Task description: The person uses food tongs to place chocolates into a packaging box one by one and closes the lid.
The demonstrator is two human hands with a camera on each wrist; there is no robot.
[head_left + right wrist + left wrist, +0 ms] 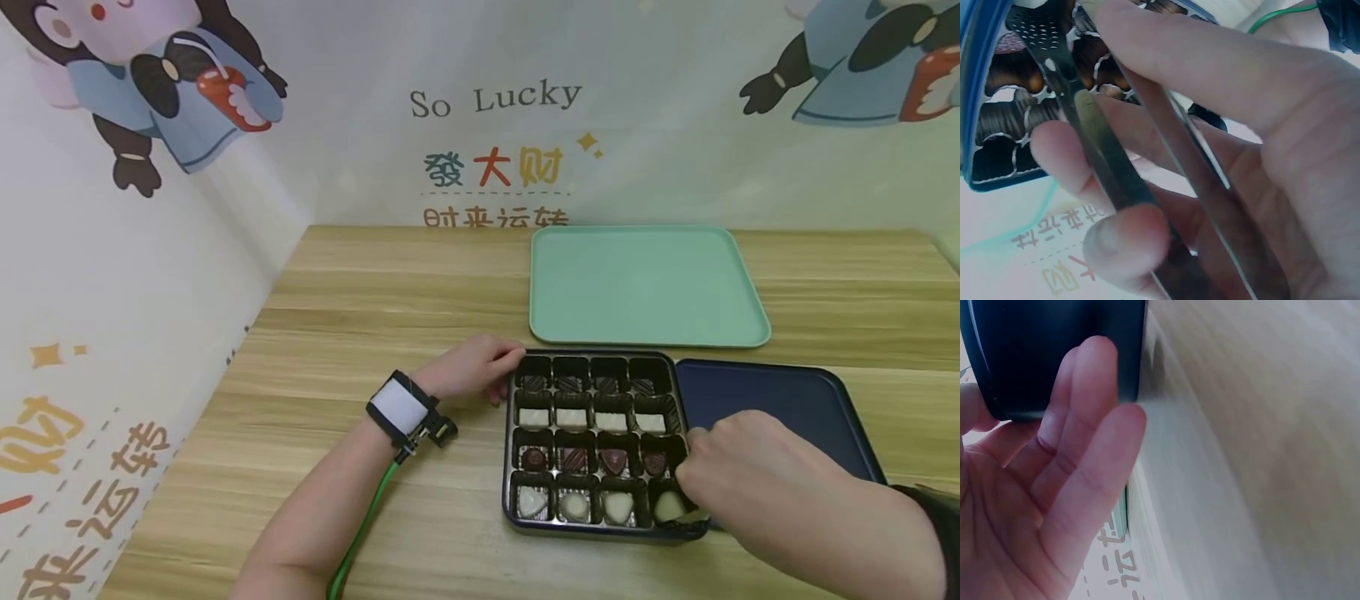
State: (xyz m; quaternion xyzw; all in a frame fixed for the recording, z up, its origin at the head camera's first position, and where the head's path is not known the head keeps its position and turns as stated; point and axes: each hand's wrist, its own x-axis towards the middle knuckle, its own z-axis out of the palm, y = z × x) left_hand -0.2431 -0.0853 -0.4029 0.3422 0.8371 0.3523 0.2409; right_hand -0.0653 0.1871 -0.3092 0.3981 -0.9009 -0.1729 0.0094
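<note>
A dark square box point(600, 531) of chocolates lies on the table, its insert divided into rows of small compartments. My left hand point(468, 367) holds its far left corner, the thumb at the rim; in the left wrist view the other fingers point(1094, 381) lie along the dark side wall. My right hand point(772, 483) is over the near right corner and grips metal tongs point(1110, 165) with a perforated flat tip. The tips reach down into the corner compartment, right at a pale chocolate point(669, 506); part of it is hidden behind the hand.
A mint green tray point(645, 287) lies behind the box. The dark blue lid point(765, 392) is on the table to the box's right, partly under my right forearm. A green cable point(363, 525) runs from the left wrist camera. A printed backdrop stands behind the table.
</note>
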